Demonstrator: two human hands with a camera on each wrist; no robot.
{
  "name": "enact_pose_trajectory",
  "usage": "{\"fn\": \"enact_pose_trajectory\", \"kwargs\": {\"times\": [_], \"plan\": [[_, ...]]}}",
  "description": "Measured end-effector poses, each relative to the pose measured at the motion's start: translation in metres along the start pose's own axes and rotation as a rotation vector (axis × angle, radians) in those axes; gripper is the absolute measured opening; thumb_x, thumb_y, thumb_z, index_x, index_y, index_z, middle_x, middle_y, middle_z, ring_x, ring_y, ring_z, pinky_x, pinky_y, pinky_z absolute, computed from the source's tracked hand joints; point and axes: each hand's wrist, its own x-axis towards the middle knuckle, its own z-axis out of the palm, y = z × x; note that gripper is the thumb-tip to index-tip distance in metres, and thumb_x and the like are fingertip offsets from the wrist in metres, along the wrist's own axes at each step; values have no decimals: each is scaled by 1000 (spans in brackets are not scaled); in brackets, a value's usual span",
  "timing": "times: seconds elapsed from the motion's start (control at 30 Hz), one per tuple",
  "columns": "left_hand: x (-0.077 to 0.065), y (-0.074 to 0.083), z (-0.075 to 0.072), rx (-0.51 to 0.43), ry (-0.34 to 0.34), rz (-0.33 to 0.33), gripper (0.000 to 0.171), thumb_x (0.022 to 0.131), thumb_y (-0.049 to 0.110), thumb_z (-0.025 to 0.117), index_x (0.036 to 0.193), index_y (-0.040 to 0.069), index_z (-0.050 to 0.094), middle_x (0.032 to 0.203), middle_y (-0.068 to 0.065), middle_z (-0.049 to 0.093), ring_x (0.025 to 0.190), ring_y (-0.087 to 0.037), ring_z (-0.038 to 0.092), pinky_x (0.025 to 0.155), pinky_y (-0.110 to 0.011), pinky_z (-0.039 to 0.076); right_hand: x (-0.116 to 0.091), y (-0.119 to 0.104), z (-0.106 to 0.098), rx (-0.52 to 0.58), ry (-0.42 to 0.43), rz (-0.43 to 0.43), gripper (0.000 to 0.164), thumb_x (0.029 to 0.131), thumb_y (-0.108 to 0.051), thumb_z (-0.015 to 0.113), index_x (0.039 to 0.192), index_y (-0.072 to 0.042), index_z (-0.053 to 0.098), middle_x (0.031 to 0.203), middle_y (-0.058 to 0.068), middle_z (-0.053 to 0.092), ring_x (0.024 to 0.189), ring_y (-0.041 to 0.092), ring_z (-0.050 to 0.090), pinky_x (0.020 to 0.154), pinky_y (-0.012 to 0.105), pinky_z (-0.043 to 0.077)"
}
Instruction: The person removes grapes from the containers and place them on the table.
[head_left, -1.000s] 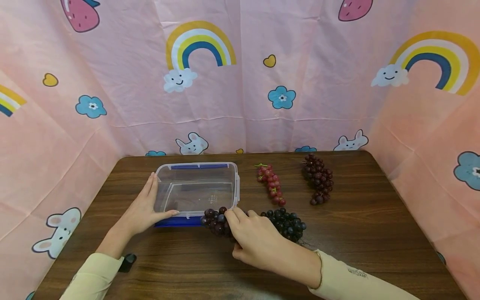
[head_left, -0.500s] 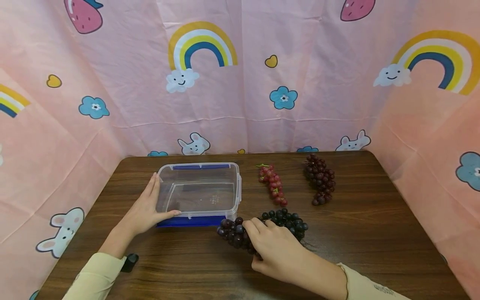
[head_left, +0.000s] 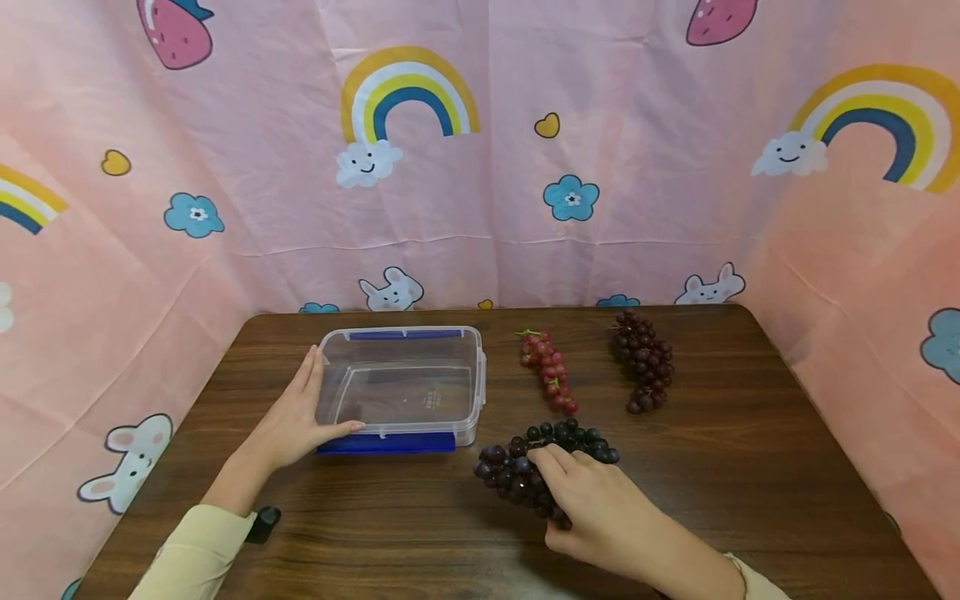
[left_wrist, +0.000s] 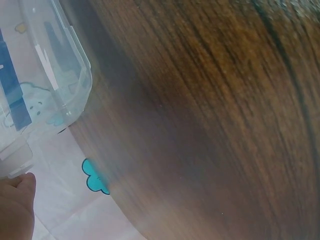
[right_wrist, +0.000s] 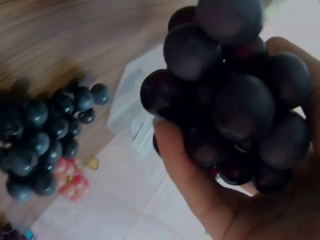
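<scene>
My right hand (head_left: 607, 508) grips a bunch of dark purple grapes (head_left: 517, 475), its thumb and fingers curled round it just above the table. In the right wrist view this bunch (right_wrist: 235, 100) fills the upper right, resting against the palm. Behind it in the head view lies a bunch of black grapes (head_left: 573, 435), partly covered by the held one. On the left, a clear plastic container (head_left: 471, 425) with blue side clips stands without a lid. My left hand (head_left: 288, 429) touches its left side with straight fingers, the thumb resting on the front rim.
A slim bunch of red grapes (head_left: 551, 375) lies right of the container. Farther right is a dark red bunch (head_left: 643, 362). The brown wooden table (head_left: 360, 533) ends at a pink printed curtain (head_left: 450, 208) at the back and sides.
My right hand has drawn the purple grapes to the right, away from the container's front right corner. My left hand keeps its place on the container. The head view has shifted slightly.
</scene>
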Motion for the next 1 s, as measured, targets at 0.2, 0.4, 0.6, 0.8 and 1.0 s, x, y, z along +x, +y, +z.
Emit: {"fn": "enact_pose_trajectory", "kwargs": {"times": [0.2,0.4,0.6,0.8,1.0], "plan": [[1,1,0,-5,-1,8,133,90,61,77,165,-5,-11,174,-24,-15,160,-52,4,121,-71,23,-16,12,-3,52,44,27,68,83,-16,87,141,-1,54,132,12,65,106,31,72,65,34,57],[1,-2,1,-15,8,19,135,89,62,77,165,-5,-12,174,-25,-15,159,-52,5,120,-72,23,-30,21,-5,68,105,73,68,83,-14,86,141,0,54,136,17,65,110,34,73,71,38,61],[2,-2,1,-19,9,23,135,89,61,78,165,-4,-13,174,-24,-15,160,-52,5,120,-72,24,-44,31,-9,67,167,149,69,82,-16,88,141,-1,56,133,15,67,103,29,74,75,40,62],[2,-3,2,-17,10,20,135,89,59,78,165,-4,-14,174,-23,-16,159,-52,6,119,-72,25,-53,41,-15,84,187,238,70,82,-18,90,142,-3,55,133,14,67,93,21,74,71,35,59],[2,-2,3,-19,17,20,134,90,58,79,165,-3,-14,174,-23,-16,158,-54,9,119,-72,27,-63,53,-21,100,202,314,75,82,-17,90,144,-2,51,136,25,65,75,9,69,62,30,54]]}}
